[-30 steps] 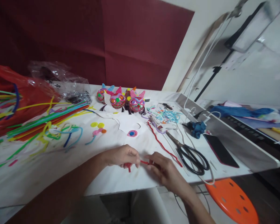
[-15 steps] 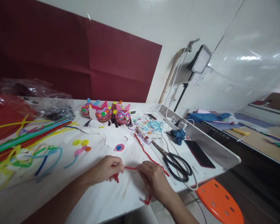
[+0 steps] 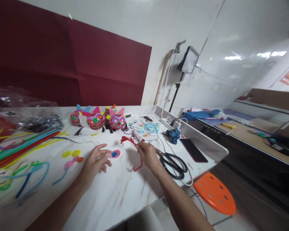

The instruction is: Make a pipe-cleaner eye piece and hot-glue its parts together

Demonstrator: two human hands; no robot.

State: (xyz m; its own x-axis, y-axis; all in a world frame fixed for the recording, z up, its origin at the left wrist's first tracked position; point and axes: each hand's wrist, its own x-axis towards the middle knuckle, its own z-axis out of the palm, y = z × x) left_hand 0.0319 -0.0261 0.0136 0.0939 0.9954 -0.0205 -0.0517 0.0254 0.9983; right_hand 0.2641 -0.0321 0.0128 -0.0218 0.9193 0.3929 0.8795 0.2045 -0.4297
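My right hand (image 3: 148,155) pinches a red pipe cleaner (image 3: 128,139) a little above the white table. A bunched, frayed-looking end sticks out to the left of the fingers, and a bent tail hangs below them. My left hand (image 3: 97,162) is empty, its fingers spread beside a flat pink and blue coiled disc (image 3: 115,154) on the table. Black-handled scissors (image 3: 174,165) lie just right of my right hand, which hides part of the blades.
Several colourful cat-like heads (image 3: 95,121) stand at the back. On the left lie a bundle of pipe cleaners (image 3: 26,146) and yellow discs (image 3: 74,153). A phone (image 3: 194,150), a cable and a blue scrunched item (image 3: 173,136) lie right. An orange stool (image 3: 214,194) stands below.
My left hand has let go of the red pipe cleaner and moved left, its fingers opening. The right hand has carried the pipe cleaner up and away from me. The view has shifted right.
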